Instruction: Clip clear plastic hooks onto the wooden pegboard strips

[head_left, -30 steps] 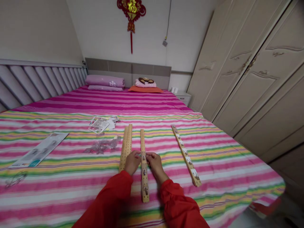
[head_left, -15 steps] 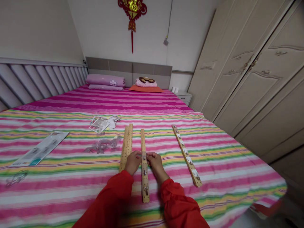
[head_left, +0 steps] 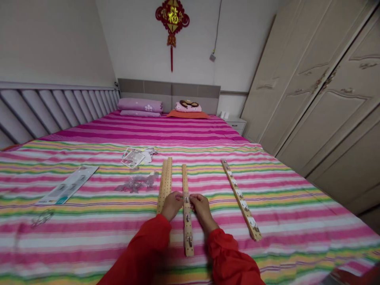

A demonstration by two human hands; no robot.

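A narrow wooden strip with small holes (head_left: 185,180) lies lengthwise on the striped sheet in front of me. Three metal hooks sit along its nearer half, the middle one (head_left: 187,217) and the lowest (head_left: 189,240) uncovered. At the farthest hook (head_left: 187,199) my hands meet from both sides. My left hand (head_left: 172,206) pinches at its left edge, fingers closed. From the right, my right hand (head_left: 201,206) has thumb and fingertips closed at the other edge. The fingertips' exact hold is too small to make out.
Two more wooden strips (head_left: 165,180) lie left of the middle one, partly behind my left hand. A strip with several white-backed hooks (head_left: 239,194) lies right. Leftward are plastic-wrapped pieces (head_left: 138,183), small packets (head_left: 133,157), a hook package (head_left: 69,184) and thin loops (head_left: 43,217).
The whole view has shifted slightly, so everything appears a little farther right and lower. Both hands stay at the same hook on the strip.
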